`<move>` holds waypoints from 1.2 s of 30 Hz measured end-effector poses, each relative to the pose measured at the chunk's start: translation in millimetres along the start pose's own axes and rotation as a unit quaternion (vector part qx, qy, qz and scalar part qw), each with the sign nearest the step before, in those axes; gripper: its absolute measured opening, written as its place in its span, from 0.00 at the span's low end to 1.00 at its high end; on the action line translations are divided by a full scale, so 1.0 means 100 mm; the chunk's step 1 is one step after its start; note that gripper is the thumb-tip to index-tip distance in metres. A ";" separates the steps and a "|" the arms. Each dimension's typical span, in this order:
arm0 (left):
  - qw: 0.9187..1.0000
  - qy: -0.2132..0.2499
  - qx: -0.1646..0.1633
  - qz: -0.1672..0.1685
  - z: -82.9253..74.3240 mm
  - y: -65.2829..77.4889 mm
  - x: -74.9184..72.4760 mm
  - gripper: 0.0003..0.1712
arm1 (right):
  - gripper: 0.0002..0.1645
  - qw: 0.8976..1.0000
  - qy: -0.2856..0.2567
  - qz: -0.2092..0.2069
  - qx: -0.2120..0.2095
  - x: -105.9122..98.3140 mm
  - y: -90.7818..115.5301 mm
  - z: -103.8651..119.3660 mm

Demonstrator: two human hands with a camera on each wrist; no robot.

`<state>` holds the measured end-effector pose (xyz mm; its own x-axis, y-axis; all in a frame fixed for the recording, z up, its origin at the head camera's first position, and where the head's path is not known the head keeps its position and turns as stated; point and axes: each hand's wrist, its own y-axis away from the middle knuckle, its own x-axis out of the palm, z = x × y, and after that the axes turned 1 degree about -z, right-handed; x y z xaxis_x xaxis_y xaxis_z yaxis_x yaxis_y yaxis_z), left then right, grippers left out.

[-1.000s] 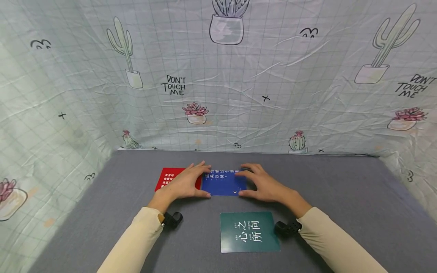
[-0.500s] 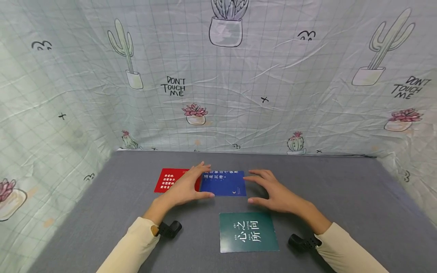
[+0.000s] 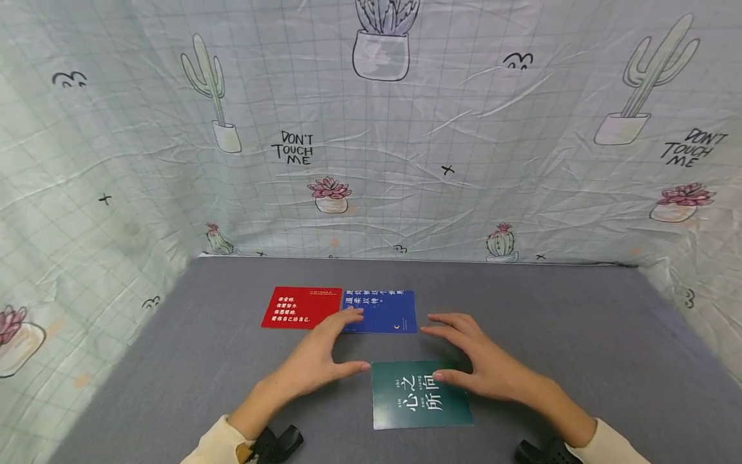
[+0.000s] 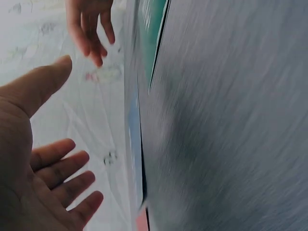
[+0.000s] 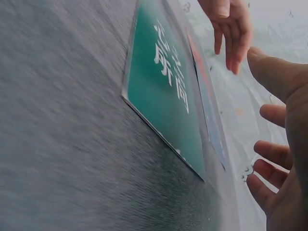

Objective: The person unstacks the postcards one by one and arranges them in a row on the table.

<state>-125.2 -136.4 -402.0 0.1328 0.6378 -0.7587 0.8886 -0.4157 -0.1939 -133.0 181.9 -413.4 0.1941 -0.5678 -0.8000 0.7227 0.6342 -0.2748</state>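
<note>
Left hand and right hand draw nearer, toward the green card, fingers apart, apparently empty, leaving the far blue card released.

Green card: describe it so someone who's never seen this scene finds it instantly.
Start with the grey table in the head view and find the red card and blue card, lying side by side toward the far edge. The green card lies apart from that pair, nearer the person. Unlike them, it is dark green with much larger white characters.
</note>
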 end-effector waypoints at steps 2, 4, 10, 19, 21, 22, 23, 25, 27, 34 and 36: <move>1.000 -0.003 0.003 0.006 -0.05 0.07 0.04 0.46 | 0.39 1.000 0.002 0.003 0.006 0.01 0.05 0.04; 1.000 0.000 0.005 0.012 -0.09 0.13 0.07 0.45 | 0.39 1.000 0.005 0.004 0.008 0.01 0.11 0.08; 0.999 0.023 0.013 0.029 -0.17 0.27 0.17 0.44 | 0.39 0.999 0.029 -0.013 -0.023 0.03 0.28 0.15; 0.997 0.051 0.010 0.059 -0.20 0.37 0.31 0.45 | 0.41 0.999 0.031 -0.007 -0.016 0.10 0.44 0.18; 0.996 0.056 0.007 0.068 -0.20 0.37 0.34 0.46 | 0.41 0.999 0.030 -0.007 -0.017 0.12 0.45 0.18; 0.996 0.057 0.005 0.072 -0.20 0.38 0.35 0.47 | 0.41 0.999 0.031 -0.008 -0.016 0.13 0.46 0.18; 0.995 0.060 0.004 0.076 -0.20 0.38 0.36 0.47 | 0.41 0.999 0.028 -0.009 -0.015 0.13 0.47 0.18; 0.995 0.061 0.008 0.079 -0.19 0.38 0.38 0.48 | 0.41 0.999 0.029 -0.014 -0.020 0.14 0.48 0.17; 0.995 0.061 0.013 0.079 -0.19 0.38 0.39 0.48 | 0.41 0.999 0.031 -0.015 -0.018 0.16 0.48 0.17; 0.996 0.046 0.031 0.069 -0.16 0.40 0.43 0.49 | 0.42 0.999 0.035 -0.013 -0.013 0.19 0.51 0.12; 0.996 0.041 0.034 0.066 -0.15 0.40 0.44 0.49 | 0.42 0.999 0.032 -0.014 -0.015 0.20 0.52 0.11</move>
<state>-77.0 -115.2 -433.8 0.2847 0.6236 -0.7281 0.8299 -0.5405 -0.1384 -84.4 197.7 -437.6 0.1308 -0.5520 -0.8235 0.7067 0.6345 -0.3131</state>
